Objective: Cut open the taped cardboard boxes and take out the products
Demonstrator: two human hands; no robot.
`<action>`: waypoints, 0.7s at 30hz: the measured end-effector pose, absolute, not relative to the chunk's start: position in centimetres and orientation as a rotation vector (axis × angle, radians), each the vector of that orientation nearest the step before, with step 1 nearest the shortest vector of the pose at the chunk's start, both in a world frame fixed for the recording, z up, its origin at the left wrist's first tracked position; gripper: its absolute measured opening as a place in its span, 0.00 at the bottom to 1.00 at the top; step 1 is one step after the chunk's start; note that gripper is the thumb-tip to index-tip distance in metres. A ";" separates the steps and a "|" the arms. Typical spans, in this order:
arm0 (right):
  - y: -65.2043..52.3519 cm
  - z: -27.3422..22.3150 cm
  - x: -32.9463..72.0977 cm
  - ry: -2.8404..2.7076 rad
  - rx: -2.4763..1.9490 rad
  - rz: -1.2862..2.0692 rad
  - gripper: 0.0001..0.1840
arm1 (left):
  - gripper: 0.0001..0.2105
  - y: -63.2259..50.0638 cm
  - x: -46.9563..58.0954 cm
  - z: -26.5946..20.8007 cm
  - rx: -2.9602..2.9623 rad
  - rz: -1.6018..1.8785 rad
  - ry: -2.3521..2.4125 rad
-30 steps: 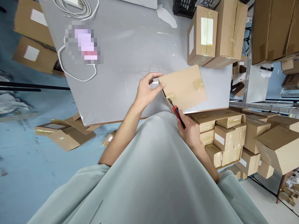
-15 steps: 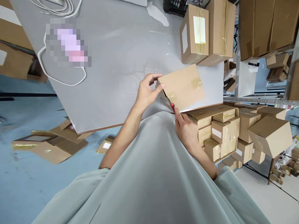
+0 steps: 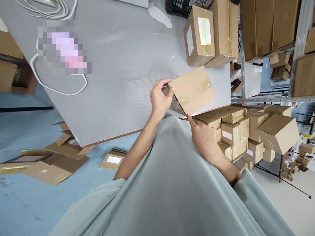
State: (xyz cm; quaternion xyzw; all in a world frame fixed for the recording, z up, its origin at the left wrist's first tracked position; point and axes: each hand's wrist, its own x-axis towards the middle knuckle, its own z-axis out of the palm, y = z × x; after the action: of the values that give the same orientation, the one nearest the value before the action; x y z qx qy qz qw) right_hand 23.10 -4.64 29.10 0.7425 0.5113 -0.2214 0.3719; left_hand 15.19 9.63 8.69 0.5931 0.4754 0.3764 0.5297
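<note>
A small cardboard box (image 3: 193, 90) lies at an angle on the grey table, close to its front edge, with clear tape on its top. My left hand (image 3: 161, 96) grips the box's left corner, thumb on the top edge and fingers around the far side. A dark slit runs along the near left edge of the box. At the slit's lower end is my right hand (image 3: 202, 136), closed on a red-handled utility knife (image 3: 187, 115). Only a bit of red shows past the index finger; the blade is hidden.
Two taped cartons (image 3: 199, 36) stand behind the box on the grey table (image 3: 110, 82). A white cable (image 3: 61, 91) and a blurred-out object lie at left. Stacked boxes (image 3: 233, 131) fill the right side below a metal shelf. Flattened cardboard (image 3: 56, 164) lies on the blue floor.
My right hand has drawn the knife down along the box's edge toward me, and the slit shows longer. My left hand keeps its hold on the corner. The view has shifted slightly.
</note>
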 end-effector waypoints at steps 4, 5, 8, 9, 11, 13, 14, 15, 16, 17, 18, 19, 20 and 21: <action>-6.7 29.1 23.8 1.329 1.937 -0.596 0.37 | 0.19 9.4 14.9 8.8 1.443 0.858 1.124; -7.2 29.2 23.8 1.332 1.957 -0.593 0.37 | 0.20 9.4 14.8 8.7 1.442 0.855 1.125; -8.9 30.0 23.9 1.366 2.058 -0.563 0.35 | 0.21 9.2 14.6 8.5 1.451 0.857 1.133; -9.4 30.2 24.1 1.383 2.112 -0.538 0.34 | 0.21 9.2 14.5 8.5 1.464 0.857 1.134; -10.0 30.3 25.2 1.402 2.241 -0.475 0.33 | 0.22 9.2 14.5 8.8 1.513 0.864 1.146; -10.4 29.9 27.2 1.384 2.376 -0.408 0.32 | 0.23 9.2 14.7 9.8 1.596 0.879 1.178; -10.5 29.5 28.4 1.366 2.436 -0.381 0.32 | 0.22 9.0 15.0 10.4 1.648 0.887 1.196; -10.6 29.1 29.7 1.350 2.492 -0.358 0.32 | 0.22 8.8 15.4 11.2 1.704 0.890 1.206; -10.6 28.6 31.0 1.343 2.544 -0.338 0.32 | 0.22 8.6 16.0 12.1 1.759 0.886 1.202; -10.7 28.2 32.3 1.348 2.592 -0.318 0.32 | 0.21 8.2 16.7 12.9 1.813 0.871 1.183; -10.7 27.8 33.4 1.367 2.635 -0.305 0.31 | 0.20 7.8 17.6 13.7 1.866 0.846 1.151; -10.7 27.4 34.5 1.398 2.673 -0.304 0.31 | 0.20 7.4 18.7 14.3 1.918 0.810 1.114; -10.6 27.1 35.4 1.435 2.707 -0.315 0.31 | 0.19 7.0 19.9 14.9 1.968 0.768 1.079; -10.6 26.8 36.3 1.477 2.736 -0.341 0.31 | 0.19 6.7 21.1 15.3 2.017 0.721 1.052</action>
State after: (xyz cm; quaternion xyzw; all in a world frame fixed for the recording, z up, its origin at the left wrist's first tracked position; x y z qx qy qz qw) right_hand 36.27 -10.59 26.81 0.8747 0.4721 -0.1091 0.0068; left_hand 21.13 6.68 15.27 0.7857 0.4097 0.2808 0.3688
